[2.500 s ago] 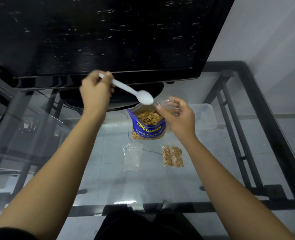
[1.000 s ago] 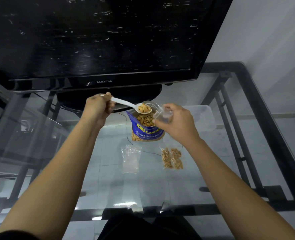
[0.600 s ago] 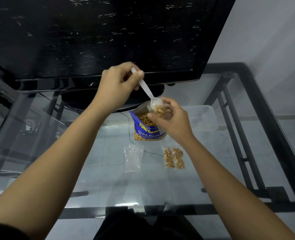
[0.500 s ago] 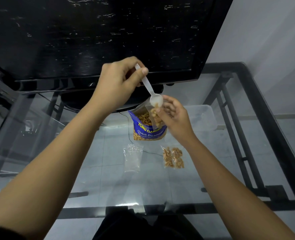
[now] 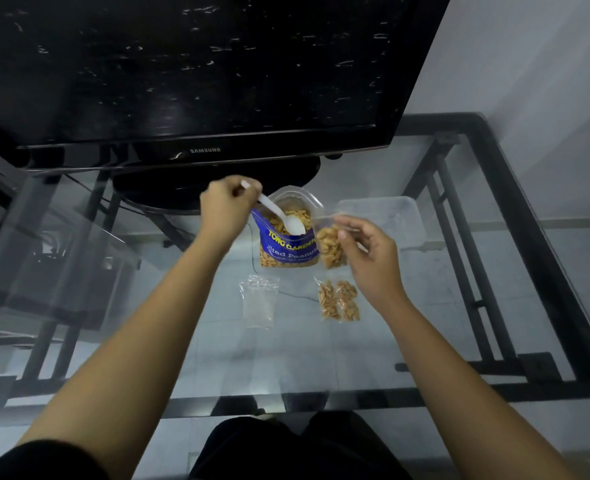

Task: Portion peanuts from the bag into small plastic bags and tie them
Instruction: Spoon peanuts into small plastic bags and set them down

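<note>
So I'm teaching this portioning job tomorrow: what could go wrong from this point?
The right hand pinches the small bag near its open top, so peanuts could spill if it tilts. The spoon in the left hand digs into the standing peanut bag, which nothing steadies; it might tip. The empty bag and the filled bag lie below and could be knocked.

Domestic room, likely a living area. Large black flat-screen television (image 5: pixel 196 71), Samsung-branded, stands on an oval black base at the back of a clear glass-topped desk with black metal frame (image 5: pixel 515 209). Plain pale grey painted wall (image 5: pixel 536 64) to the right. Light floor tiles (image 5: pixel 217 348) visible through the glass. A thin dark cable (image 5: pixel 252 247) trails below. Clear rectangular plastic food tub (image 5: pixel 390 216) on the glass, a household item.
</note>
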